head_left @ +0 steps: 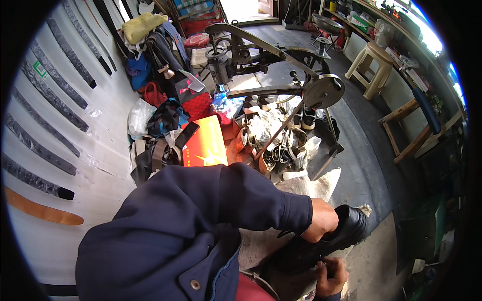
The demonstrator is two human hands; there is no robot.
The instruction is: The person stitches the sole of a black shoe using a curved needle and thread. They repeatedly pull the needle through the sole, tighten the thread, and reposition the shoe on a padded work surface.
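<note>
Black shoe (346,235) looks bendy, best held by its heel (360,226), with left hand (323,220) on top, right hand (331,276) curled beside, but I can't tell what they pinch.

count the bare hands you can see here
2. The left hand is at the black shoe's opening, its fingers partly hidden; the right hand is lower in the picture, near the shoe's side. Others could be hidden outside the view.

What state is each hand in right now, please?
Left hand: at the black shoe, fingers hidden; grip cannot be told.
Right hand: curled beside the shoe; hold unclear.
</note>
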